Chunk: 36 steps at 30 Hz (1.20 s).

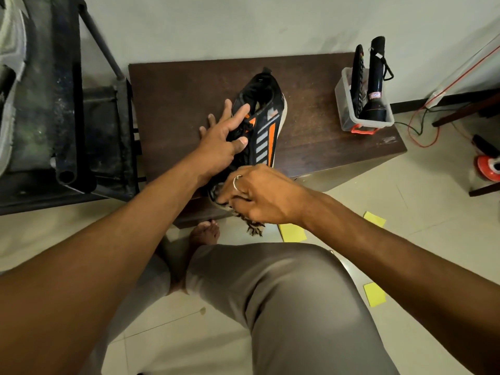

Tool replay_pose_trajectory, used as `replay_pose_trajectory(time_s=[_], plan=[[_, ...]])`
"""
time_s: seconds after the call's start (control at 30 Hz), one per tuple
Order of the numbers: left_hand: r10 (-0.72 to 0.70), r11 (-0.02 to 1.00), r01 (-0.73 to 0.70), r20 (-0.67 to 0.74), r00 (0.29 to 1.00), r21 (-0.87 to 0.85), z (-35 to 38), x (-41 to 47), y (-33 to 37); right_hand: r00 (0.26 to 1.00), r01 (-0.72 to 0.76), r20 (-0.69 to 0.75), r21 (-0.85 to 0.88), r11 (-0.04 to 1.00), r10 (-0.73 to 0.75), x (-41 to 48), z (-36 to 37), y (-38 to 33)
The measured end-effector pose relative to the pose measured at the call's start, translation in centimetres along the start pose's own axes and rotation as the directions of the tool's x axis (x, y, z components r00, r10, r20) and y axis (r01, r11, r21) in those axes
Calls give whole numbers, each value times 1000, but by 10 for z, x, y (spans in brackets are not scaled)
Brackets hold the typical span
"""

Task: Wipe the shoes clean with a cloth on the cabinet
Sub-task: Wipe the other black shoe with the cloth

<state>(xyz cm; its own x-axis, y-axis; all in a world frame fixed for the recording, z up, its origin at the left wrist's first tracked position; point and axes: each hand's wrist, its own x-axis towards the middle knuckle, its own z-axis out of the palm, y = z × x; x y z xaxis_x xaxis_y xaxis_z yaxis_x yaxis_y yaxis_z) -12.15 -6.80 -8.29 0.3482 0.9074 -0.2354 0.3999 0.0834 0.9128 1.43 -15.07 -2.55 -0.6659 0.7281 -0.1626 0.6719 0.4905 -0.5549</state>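
A black running shoe (263,123) with orange and grey stripes lies on the dark brown cabinet top (173,101), heel toward the wall, toe toward me. My left hand (224,136) holds it at the laces, thumb over the tongue and fingers spread along its left side. Over the toe, my right hand (257,196) grips a dark frayed cloth (254,226), pressing it against the toe cap. A tasselled end of the cloth hangs below the cabinet's front edge. My hands hide the shoe's toe.
A clear plastic box (362,115) holding a black torch and a remote stands at the cabinet's right rear. A black metal rack (89,117) adjoins the left side. Wires (422,125) and yellow paper notes (292,232) lie on the tiled floor.
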Motion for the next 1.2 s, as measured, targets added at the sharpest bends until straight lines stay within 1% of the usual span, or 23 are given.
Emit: replay_pose_trajectory(time_s=[0.07, 0.1, 0.17, 0.2, 0.27, 0.33, 0.4, 0.47, 0.5, 0.53, 0.57, 0.6, 0.63, 0.7, 0.73, 0.8, 0.87, 0.9, 0.93, 1.0, 1.07, 1.17, 1.2], plan=[[1, 1000, -1, -5, 1000, 1, 0, 1, 0, 996, -33, 82, 63, 997, 27, -3, -12, 1], [3, 1000, -3, -5, 1000, 1, 0, 1, -1, 996, -48, 77, 104, 993, 40, -3, -16, 3], [9, 1000, -9, 2, 1000, 3, -1, 2, -2, 997, -51, -55, 152, 987, 60, -5, -16, 8], [13, 1000, -13, 0, 1000, 2, -1, 2, -3, 990, -42, -126, 129, 991, 59, -4, -12, 10], [18, 1000, -18, -4, 1000, 5, 0, 1, -2, 986, -46, -160, 33, 998, 51, -3, 1, 10], [19, 1000, -19, -5, 1000, 8, 1, 1, -2, 991, -44, -124, -17, 999, 41, -4, 8, 6], [14, 1000, -14, -4, 1000, 15, 1, 1, -2, 998, -52, -22, 17, 999, 52, -5, 1, 0], [20, 1000, -20, -4, 1000, 20, 0, 2, -3, 992, -108, 68, 100, 989, 102, -8, -13, 1], [23, 1000, -23, -3, 1000, 20, 0, 2, -3, 989, -139, 63, 147, 979, 131, -10, -19, 4], [28, 999, -28, -3, 1000, 20, 1, 2, -3, 987, -161, 8, 169, 972, 162, -12, -24, 8], [36, 999, -36, -5, 999, 22, 1, 1, -2, 980, -168, -84, 139, 976, 181, -13, -26, 15], [45, 998, -45, -14, 999, 32, 2, 0, -2, 969, -173, -169, 59, 983, 181, -13, -25, 22], [60, 996, -59, -29, 998, 60, 4, -1, -2, 961, -189, -212, -30, 982, 178, -14, -22, 26], [107, 982, -95, -63, 992, 164, 9, -4, -1, 959, -235, -193, -145, 961, 205, -17, -10, 25], [137, 969, -116, -85, 987, 219, 12, -5, -1, 963, -242, -161, -159, 957, 217, -18, -4, 21], [192, 938, -144, -128, 973, 314, 17, -7, -3, 974, -222, -70, -98, 970, 215, -21, 2, 11], [225, 918, -158, -151, 963, 364, 19, -8, -5, 973, -228, -21, 49, 972, 229, -23, -6, 9], [225, 919, -159, -150, 963, 361, 19, -8, -5, 972, -229, -31, 76, 970, 232, -23, -11, 11], [216, 927, -156, -146, 965, 341, 18, -8, -5, 969, -230, -76, 57, 972, 234, -22, -14, 15], [189, 949, -144, -141, 972, 280, 16, -7, -3, 957, -242, -190, -98, 965, 221, -18, -12, 22], [162, 964, -126, -140, 977, 235, 16, -7, -4, 952, -264, -197, -150, 953, 233, -14, -2, 15], [140, 970, -106, -147, 979, 218, 16, -6, -7, 979, -189, -69, 48, 981, 192, -13, 0, -2], [137, 971, -106, -139, 981, 213, 16, -6, -7, 974, -219, -25, 112, 969, 223, -14, -6, 0]])
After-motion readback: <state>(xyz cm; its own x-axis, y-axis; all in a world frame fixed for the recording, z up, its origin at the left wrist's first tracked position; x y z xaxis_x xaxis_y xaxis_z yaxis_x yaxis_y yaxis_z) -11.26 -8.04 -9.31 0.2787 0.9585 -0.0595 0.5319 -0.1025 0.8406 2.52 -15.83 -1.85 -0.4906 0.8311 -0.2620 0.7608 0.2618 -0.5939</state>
